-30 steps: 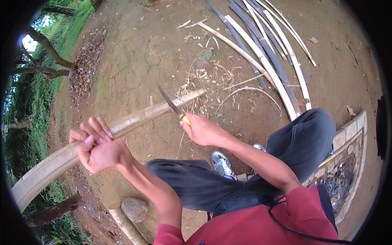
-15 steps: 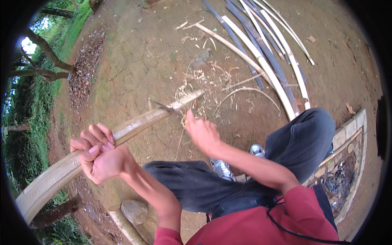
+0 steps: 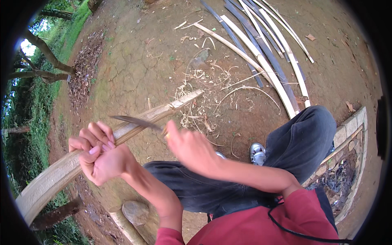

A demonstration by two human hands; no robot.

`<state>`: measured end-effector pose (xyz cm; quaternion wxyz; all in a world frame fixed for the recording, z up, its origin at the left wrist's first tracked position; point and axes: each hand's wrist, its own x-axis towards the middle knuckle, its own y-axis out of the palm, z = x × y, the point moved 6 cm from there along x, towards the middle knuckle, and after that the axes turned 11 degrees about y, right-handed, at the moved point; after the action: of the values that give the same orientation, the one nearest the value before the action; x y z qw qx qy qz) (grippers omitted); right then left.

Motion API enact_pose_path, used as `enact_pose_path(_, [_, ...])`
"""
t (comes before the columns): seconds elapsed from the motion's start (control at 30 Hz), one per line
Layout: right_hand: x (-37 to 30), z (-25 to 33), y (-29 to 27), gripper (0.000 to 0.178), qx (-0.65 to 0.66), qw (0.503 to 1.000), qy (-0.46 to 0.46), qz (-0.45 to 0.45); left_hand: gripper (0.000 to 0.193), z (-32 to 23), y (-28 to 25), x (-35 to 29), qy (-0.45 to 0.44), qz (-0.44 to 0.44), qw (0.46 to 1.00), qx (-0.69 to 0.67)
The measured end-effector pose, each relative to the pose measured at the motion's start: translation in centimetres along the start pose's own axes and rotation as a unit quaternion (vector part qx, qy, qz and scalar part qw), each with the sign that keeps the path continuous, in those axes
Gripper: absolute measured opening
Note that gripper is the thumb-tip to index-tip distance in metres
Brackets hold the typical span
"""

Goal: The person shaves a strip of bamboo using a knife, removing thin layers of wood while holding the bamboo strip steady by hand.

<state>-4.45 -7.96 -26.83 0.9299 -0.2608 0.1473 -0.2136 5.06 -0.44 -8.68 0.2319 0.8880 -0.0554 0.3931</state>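
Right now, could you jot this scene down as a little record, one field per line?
Left hand: wrapped around a wooden pole
Right hand: holding a knife
Knife blade: crosses the pole in this view; contact unclear
Shavings: curled, scattered on bare ground near the pole's far end
Long strips: pale and dark, loosely piled, upper right

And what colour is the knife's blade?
The blade is dark grey; it shows best in the head view.
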Motion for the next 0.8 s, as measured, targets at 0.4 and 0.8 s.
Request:
enact_pose_path(0.4, [1.0, -0.4, -0.6, 0.022, 0.192, 0.978, 0.009, 0.075, 0.017, 1.0, -1.6, 1.1, 0.018, 0.006, 0.999, 0.037])
enact_pose_path(0.8, [6.0, -15.3, 6.1, 0.028, -0.014, 0.990, 0.132, 0.052, 0.015, 0.3, -0.4, 0.0, 0.001, 0.110, 0.990, -0.089])
